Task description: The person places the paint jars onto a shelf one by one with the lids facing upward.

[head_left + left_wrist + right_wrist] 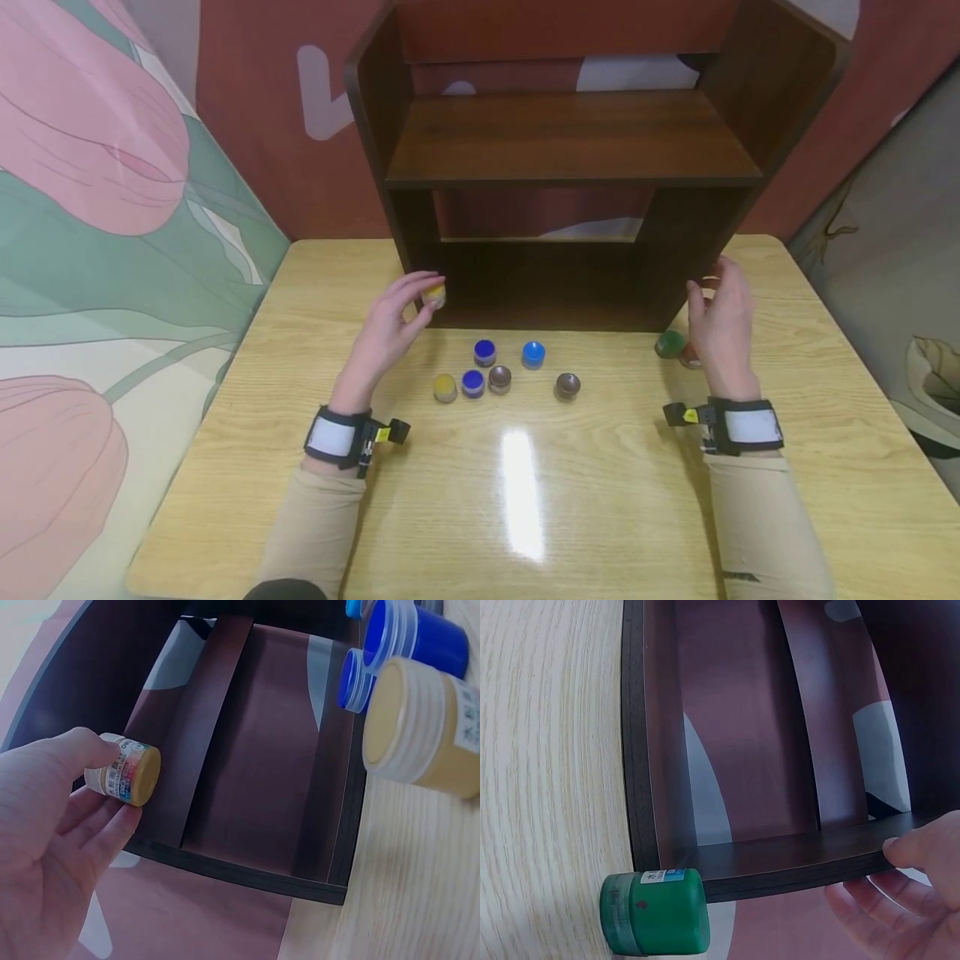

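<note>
In the head view my left hand holds a small paint jar with yellow paint beside the lower left of a dark brown wooden shelf. The left wrist view has the jar lying sideways between thumb and fingers, its printed label showing. At the other end, my right hand grips the front edge of the shelf's right side panel; the thumb is on the edge and the fingers are on the outer side. A green paint jar stands near that hand, and a reddish jar is partly hidden behind it.
In front of the shelf on the wooden table stand two dark blue jars, a light blue jar, two brown jars and another yellow jar. A patterned wall rises behind the table.
</note>
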A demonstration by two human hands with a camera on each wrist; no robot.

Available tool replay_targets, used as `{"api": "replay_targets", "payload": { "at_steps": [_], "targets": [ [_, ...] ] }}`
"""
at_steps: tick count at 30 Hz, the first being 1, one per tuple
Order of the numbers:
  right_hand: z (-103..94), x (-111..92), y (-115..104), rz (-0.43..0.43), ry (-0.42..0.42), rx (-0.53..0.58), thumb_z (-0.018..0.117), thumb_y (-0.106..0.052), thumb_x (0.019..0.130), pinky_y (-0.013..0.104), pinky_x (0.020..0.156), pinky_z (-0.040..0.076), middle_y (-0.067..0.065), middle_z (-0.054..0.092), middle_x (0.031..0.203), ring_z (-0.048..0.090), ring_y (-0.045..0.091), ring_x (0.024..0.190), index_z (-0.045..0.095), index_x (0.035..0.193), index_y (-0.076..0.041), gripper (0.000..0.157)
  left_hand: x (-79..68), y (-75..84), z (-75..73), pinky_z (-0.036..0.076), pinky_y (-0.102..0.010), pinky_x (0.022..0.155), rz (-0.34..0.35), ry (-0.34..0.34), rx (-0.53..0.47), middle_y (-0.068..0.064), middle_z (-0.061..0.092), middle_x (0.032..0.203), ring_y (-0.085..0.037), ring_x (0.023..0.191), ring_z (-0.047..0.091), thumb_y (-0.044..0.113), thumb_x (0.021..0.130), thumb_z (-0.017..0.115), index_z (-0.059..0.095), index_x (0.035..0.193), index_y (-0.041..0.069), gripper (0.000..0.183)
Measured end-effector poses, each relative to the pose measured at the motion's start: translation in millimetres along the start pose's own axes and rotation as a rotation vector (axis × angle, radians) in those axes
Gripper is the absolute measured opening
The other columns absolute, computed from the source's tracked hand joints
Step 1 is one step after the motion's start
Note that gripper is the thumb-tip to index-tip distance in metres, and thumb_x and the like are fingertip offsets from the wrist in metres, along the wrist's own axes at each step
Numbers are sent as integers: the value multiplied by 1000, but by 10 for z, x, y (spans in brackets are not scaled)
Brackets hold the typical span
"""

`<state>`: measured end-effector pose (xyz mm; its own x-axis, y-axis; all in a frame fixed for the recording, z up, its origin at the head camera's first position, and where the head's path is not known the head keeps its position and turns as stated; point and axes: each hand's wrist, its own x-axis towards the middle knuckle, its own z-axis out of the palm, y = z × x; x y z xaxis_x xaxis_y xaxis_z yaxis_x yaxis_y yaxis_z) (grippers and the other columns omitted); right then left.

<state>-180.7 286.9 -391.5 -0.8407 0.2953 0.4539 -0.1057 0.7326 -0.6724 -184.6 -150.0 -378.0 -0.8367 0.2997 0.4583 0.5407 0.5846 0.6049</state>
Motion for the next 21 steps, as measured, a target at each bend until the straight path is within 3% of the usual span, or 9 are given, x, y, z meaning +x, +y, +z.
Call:
{"api": "replay_targets", "payload": {
  "at_steps": [6,11,14,21],
  "targets": [
    [4,2,5,-3,3,-8,54,-14,101,48,87,53,22,57,131,61,37,113,46,141,-2,42,0,15,-12,47,-43,110,10,28,-2,-10,60,140,-27,126,59,8,95,65,63,133,10,38],
    [-3,6,1,-9,6,-8,55,-15,101,23,79,44,22,59,129,62,38,112,47,139,-1,41,-3,37,-24,46,-43,111,9,32,7,-10,61,140,-27,128,58,10,95,65,63,133,10,37],
    [-6,4,-3,-10,3,-8,55,-16,101,15,77,38,22,59,130,62,38,112,47,140,-2,42,-3,43,-24,46,-44,110,12,36,13,-9,61,140,-27,128,58,10,95,65,63,133,10,37],
    [-4,-1,12,-6,6,-1,56,-16,101,17,77,40,22,59,130,62,38,112,47,140,-3,42,3,70,-28,48,-43,108,45,62,20,-10,61,139,-27,126,59,10,96,65,63,132,10,36]
  ]
}}
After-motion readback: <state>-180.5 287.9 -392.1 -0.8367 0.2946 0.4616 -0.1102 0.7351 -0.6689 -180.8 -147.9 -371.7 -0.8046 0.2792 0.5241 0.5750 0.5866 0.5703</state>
